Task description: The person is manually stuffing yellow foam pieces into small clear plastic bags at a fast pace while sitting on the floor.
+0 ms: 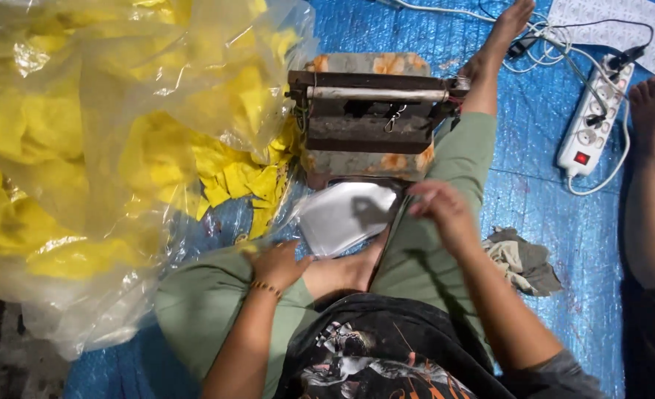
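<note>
- Clear plastic, a flat bag (342, 214) with a silvery sheen, is pinched at its lower left edge by the left hand (277, 264), whose grip is closed on that edge just below the middle of the frame.
- The right hand (439, 209) is seen at the bag's upper right corner, right of centre; motion blur hides its fingers, so it cannot be told whether the grip is closed on the corner or only touching it.
- The bag is stretched between the two hands, its long axis running from lower left to upper right, and it lies above the bare foot (346, 270) tucked beneath it.
- Straight above the bag's upper edge, at the upper centre of the frame, a dark metal press-like device (375, 111) with a pale bar across its top is set on a floral-patterned block; the bag's upper edge lies just beside the base of it, and the right hand is the nearer one to it.
- Further out, a heap of yellow pieces in a large clear sack (83, 148) fills the left of the frame.
- A crumpled grey rag (523, 260) lies on the blue tarpaulin (541, 148) at the right, with a white power strip (593, 118) in the upper right.
</note>
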